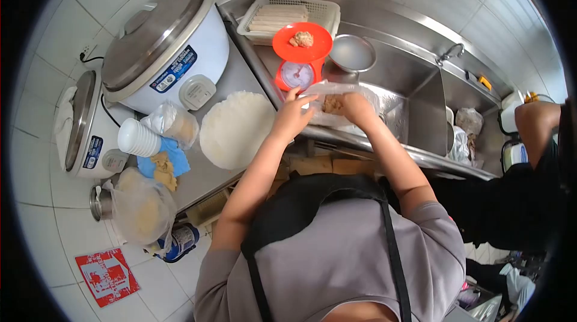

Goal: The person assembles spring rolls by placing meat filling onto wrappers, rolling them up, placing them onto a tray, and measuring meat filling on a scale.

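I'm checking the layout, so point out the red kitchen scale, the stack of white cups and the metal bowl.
Red kitchen scale (298, 74): head view, on its dial.
White cups (135, 136): head view, on the stack's side.
Metal bowl (353, 53): head view, inside.

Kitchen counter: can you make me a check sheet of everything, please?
Surface: steel counter, partly covered by a round white sheet.
Things in use: red scale with a food lump on top; clear bag with brown food inside.
Clutter: stacked white cups beside a blue cloth.
Hands: left hand at the bag's edge; right hand in the bag, fingers partly hidden.
Cables: dark cord at the wall.
Surroundings: sink; another person's arm at far right.
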Motion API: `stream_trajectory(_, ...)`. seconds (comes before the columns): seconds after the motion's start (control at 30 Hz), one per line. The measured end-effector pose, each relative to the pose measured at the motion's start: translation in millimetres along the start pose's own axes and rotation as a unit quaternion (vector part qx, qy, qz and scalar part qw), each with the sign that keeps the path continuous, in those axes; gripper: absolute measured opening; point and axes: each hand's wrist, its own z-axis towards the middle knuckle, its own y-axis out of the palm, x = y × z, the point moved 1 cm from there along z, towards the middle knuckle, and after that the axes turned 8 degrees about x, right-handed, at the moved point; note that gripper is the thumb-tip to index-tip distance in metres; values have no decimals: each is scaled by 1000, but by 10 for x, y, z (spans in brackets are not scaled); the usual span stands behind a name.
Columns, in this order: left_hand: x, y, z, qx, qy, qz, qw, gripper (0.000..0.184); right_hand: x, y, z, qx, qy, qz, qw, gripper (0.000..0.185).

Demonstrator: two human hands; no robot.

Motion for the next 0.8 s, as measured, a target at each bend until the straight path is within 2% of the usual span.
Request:
stream_trajectory(0.07,-170,-111,-163,65,38,21,997,32,-176,-117,-104,-25,29,34,999,15)
stream_trajectory(0.17,-162,-305,-371,43,-158,-78,983,31,-208,177,-159,209,-39,58,976,28)
stream_trajectory(0.2,-176,-331,-429,65,-163,-95,980,28,-248,173,-168,142,-10,36,989,34)
stream_trajectory(0.3,-459,-258,-400,121,-88,-78,986,26,-237,158,-161,96,61,116,987,37)
stream_trajectory(0.33,-416,-287,-271,120,-95,-55,987,25,-205,184,-173,101,35,89,990,38)
stream_trajectory(0.4,-575,-215,51,137,-42,68,987,27,-153,217,-132,117,-17,35,992,41)
stream_trajectory(0.43,-672,-171,219,143,-15,129,981,29,-149,193,-116,117,-27,51,991,41)
stream_trajectory(0.5,-822,-42,575,126,-29,180,975,43,-139,141,-103,115,-46,82,989,41)
stream_trajectory(0.6,-1015,127,969,96,-95,211,968,66,-227,-81,-148,70,-73,52,994,37)
stream_trajectory(0.7,-1052,229,1096,5,-181,203,962,91,-229,-84,-221,125,-43,86,987,40)
stream_trajectory(0.73,-1065,248,1087,17,-180,188,965,105,-213,-39,-236,140,-28,88,986,40)
stream_trajectory(0.8,-1031,274,1054,34,-173,174,969,109,-181,99,-237,172,2,91,981,40)
